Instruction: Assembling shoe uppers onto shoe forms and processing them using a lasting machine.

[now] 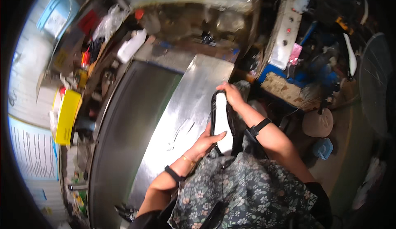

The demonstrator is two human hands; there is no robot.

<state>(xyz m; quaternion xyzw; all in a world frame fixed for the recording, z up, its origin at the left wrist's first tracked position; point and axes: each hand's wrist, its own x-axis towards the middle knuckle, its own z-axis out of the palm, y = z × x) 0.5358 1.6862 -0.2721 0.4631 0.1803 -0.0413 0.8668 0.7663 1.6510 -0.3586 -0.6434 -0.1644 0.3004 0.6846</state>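
- Shoe [223,125], blk w/ white insole [221,110]: in both hands, at R edge of steel sheet [165,126], just above floral garment [247,187].
- L hand [204,141]: closed on near end, thumb over insole.
- R hand [232,95]: holding far end, fingers round tip.
- Room: opens L over sheet; dk belt [132,101] past its L edge.
- R side tighter: cluttered bench [282,86] nr R forearm [272,136].

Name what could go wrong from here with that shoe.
The left hand lies thumb-down on the white insole, which might get smudged. The black shoe is held between that hand and the right hand, so a slip could drop it onto the floral garment.
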